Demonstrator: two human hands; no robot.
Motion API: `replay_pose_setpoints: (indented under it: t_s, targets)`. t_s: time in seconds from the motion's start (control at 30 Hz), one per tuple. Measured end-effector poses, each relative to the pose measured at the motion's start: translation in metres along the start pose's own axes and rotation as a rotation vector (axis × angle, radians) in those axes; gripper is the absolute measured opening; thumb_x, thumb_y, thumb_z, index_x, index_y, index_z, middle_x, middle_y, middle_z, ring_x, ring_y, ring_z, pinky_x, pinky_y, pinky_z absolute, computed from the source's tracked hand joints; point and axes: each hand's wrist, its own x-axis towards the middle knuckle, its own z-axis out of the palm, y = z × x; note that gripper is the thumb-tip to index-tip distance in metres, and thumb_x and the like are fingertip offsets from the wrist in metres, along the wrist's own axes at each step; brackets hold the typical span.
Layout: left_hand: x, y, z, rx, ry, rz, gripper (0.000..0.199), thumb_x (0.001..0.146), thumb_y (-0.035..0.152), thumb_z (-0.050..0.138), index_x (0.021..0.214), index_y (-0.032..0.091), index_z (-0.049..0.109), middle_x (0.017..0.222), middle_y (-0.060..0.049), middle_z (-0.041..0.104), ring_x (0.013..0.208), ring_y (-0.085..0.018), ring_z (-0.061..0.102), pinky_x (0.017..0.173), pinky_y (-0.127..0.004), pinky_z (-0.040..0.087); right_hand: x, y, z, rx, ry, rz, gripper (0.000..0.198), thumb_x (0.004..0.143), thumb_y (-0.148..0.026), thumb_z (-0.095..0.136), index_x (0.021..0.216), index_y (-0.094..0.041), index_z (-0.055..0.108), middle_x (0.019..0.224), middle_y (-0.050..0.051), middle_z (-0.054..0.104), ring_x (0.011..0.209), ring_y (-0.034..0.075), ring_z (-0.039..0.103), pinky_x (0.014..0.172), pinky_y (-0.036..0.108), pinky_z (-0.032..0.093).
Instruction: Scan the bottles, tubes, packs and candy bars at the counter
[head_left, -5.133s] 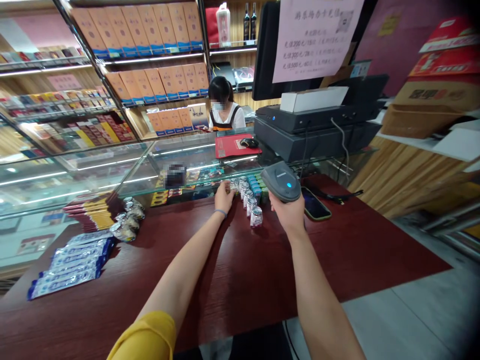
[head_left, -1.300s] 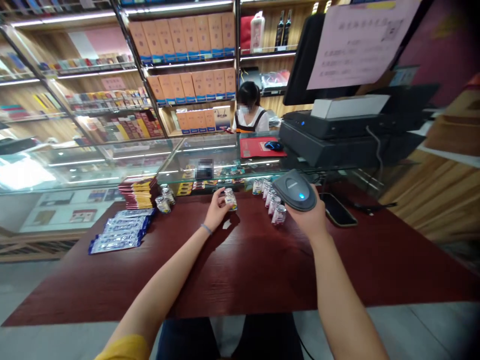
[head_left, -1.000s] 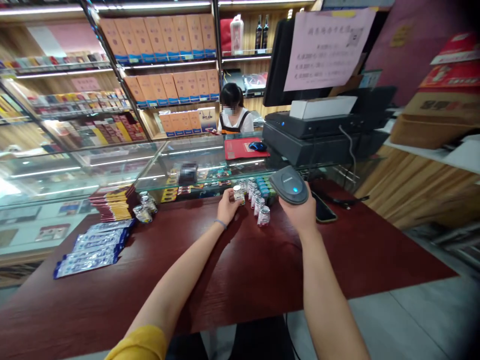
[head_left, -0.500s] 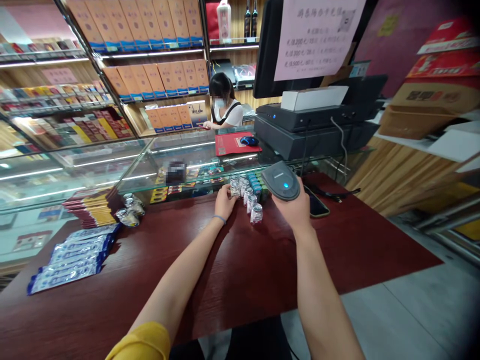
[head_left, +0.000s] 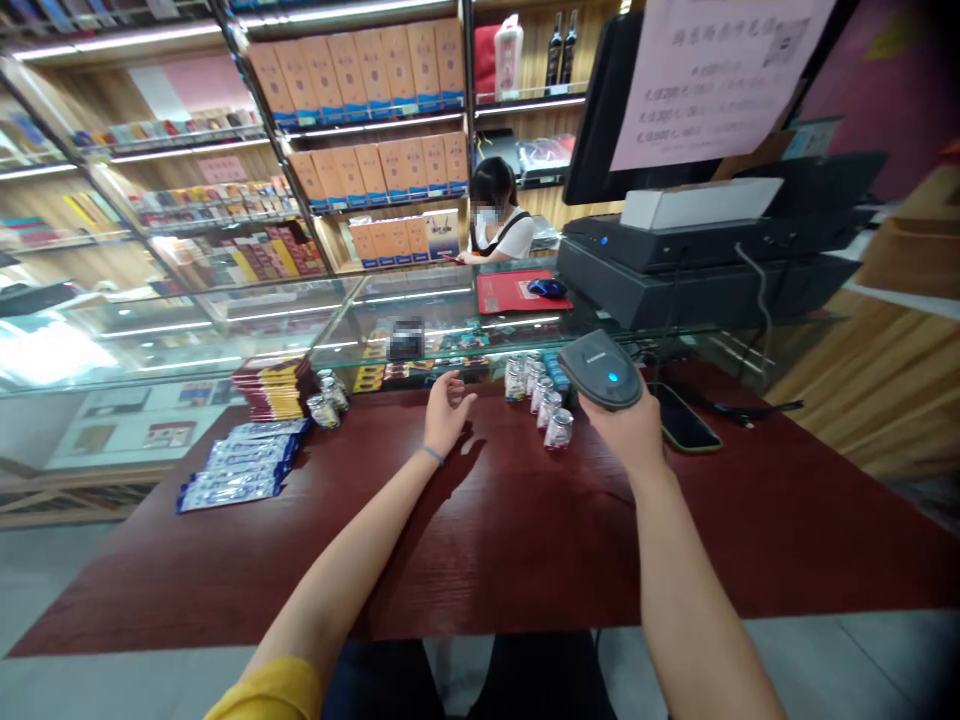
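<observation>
My left hand [head_left: 448, 415] hovers over the dark red table, its fingers apart and nothing between them. To its right stand several small clear jars with silver lids [head_left: 558, 429], in a short row and a cluster. My right hand [head_left: 628, 425] is wrapped round a grey barcode scanner [head_left: 602, 370] with a blue light on top. The scanner's head is above some teal items [head_left: 551, 366], which it partly hides. The handle is mostly covered by my fingers.
At the left lie blue-and-white sachets [head_left: 244, 462], a stack of maroon-and-yellow packets [head_left: 274, 388] and more jars [head_left: 324, 411]. A phone [head_left: 688, 418] and black cable [head_left: 750, 403] are at the right. Behind the glass counter [head_left: 420, 290], a person [head_left: 506, 225] is near the shelves.
My left hand has come away from the jars toward the left, and its fingers have spread. The right hand still holds the scanner. The camera view has turned left.
</observation>
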Motion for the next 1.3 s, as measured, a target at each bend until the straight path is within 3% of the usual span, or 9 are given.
replay_pose_setpoints:
  t_s: [0.13, 0.3, 0.43, 0.53, 0.63, 0.7, 0.93, 1.13, 1.3]
  targets:
    - [-0.013, 0.017, -0.068, 0.112, 0.159, 0.032, 0.044, 0.081, 0.029, 0.079, 0.121, 0.026, 0.062, 0.114, -0.006, 0.060, 0.100, -0.019, 0.062, 0.094, -0.035, 0.052, -0.008, -0.013, 0.008, 0.090, -0.067, -0.008, 0.050, 0.075, -0.043, 0.078, 0.117, -0.019, 0.066, 0.104, 0.016, 0.077, 0.099, 0.034, 0.075, 0.081, 0.043, 0.060]
    - [-0.023, 0.030, -0.144, 0.260, 0.361, 0.104, 0.035, 0.084, 0.031, 0.075, 0.117, 0.025, 0.065, 0.107, -0.006, 0.061, 0.097, -0.020, 0.061, 0.089, -0.031, 0.052, -0.021, -0.033, 0.020, 0.182, -0.166, 0.046, 0.036, 0.073, -0.043, 0.079, 0.099, -0.020, 0.070, 0.091, 0.010, 0.078, 0.086, 0.031, 0.076, 0.078, 0.042, 0.061]
    - [-0.024, 0.028, -0.190, 0.350, 0.556, 0.233, 0.037, 0.082, 0.030, 0.077, 0.117, 0.023, 0.066, 0.104, -0.006, 0.059, 0.096, -0.021, 0.059, 0.085, -0.031, 0.050, -0.033, -0.055, 0.034, 0.241, -0.245, 0.030, 0.029, 0.076, -0.042, 0.076, 0.095, -0.020, 0.071, 0.087, 0.011, 0.077, 0.086, 0.031, 0.076, 0.077, 0.041, 0.062]
    - [-0.022, 0.017, -0.215, 0.498, 0.654, 0.261, 0.051, 0.080, 0.028, 0.078, 0.128, 0.021, 0.061, 0.117, -0.010, 0.058, 0.112, -0.025, 0.056, 0.095, -0.036, 0.050, -0.045, -0.067, 0.050, 0.269, -0.272, -0.027, 0.034, 0.076, -0.038, 0.075, 0.105, -0.021, 0.071, 0.093, 0.011, 0.078, 0.096, 0.033, 0.075, 0.083, 0.045, 0.062]
    - [-0.018, 0.002, -0.228, 0.679, 0.635, 0.232, 0.072, 0.077, 0.021, 0.079, 0.143, 0.018, 0.050, 0.137, -0.017, 0.050, 0.133, -0.031, 0.045, 0.112, -0.046, 0.042, -0.058, -0.071, 0.067, 0.292, -0.332, -0.071, 0.042, 0.076, -0.034, 0.074, 0.115, -0.021, 0.068, 0.106, 0.011, 0.077, 0.104, 0.032, 0.073, 0.090, 0.046, 0.060]
    - [-0.015, -0.006, -0.232, 0.749, 0.571, 0.217, 0.083, 0.076, 0.017, 0.079, 0.150, 0.017, 0.042, 0.146, -0.019, 0.045, 0.141, -0.034, 0.039, 0.120, -0.050, 0.034, -0.068, -0.070, 0.075, 0.288, -0.398, -0.079, 0.043, 0.076, -0.034, 0.074, 0.117, -0.022, 0.066, 0.107, 0.010, 0.078, 0.098, 0.030, 0.074, 0.087, 0.043, 0.060]
    - [-0.011, -0.026, -0.234, 0.703, 0.351, 0.154, 0.098, 0.075, 0.012, 0.077, 0.160, 0.022, 0.029, 0.161, -0.020, 0.033, 0.154, -0.039, 0.027, 0.125, -0.055, 0.025, -0.086, -0.074, 0.083, 0.138, -0.589, -0.130, 0.037, 0.078, -0.037, 0.069, 0.113, -0.028, 0.060, 0.091, 0.006, 0.079, 0.084, 0.031, 0.077, 0.068, 0.035, 0.058]
    - [-0.015, -0.027, -0.235, 0.654, 0.304, 0.166, 0.065, 0.085, 0.011, 0.063, 0.147, 0.019, 0.047, 0.143, -0.017, 0.056, 0.137, -0.031, 0.050, 0.121, -0.051, 0.034, -0.090, -0.082, 0.085, 0.066, -0.552, -0.142, 0.039, 0.078, -0.038, 0.068, 0.114, -0.026, 0.060, 0.089, 0.007, 0.078, 0.084, 0.032, 0.077, 0.069, 0.036, 0.058]
    - [-0.019, -0.014, -0.226, 0.503, 0.317, 0.194, 0.052, 0.088, 0.019, 0.064, 0.139, 0.020, 0.054, 0.138, -0.014, 0.058, 0.131, -0.028, 0.053, 0.118, -0.047, 0.037, -0.092, -0.082, 0.083, 0.064, -0.552, -0.188, 0.036, 0.079, -0.035, 0.065, 0.113, -0.027, 0.057, 0.089, 0.006, 0.078, 0.078, 0.030, 0.077, 0.067, 0.035, 0.057]
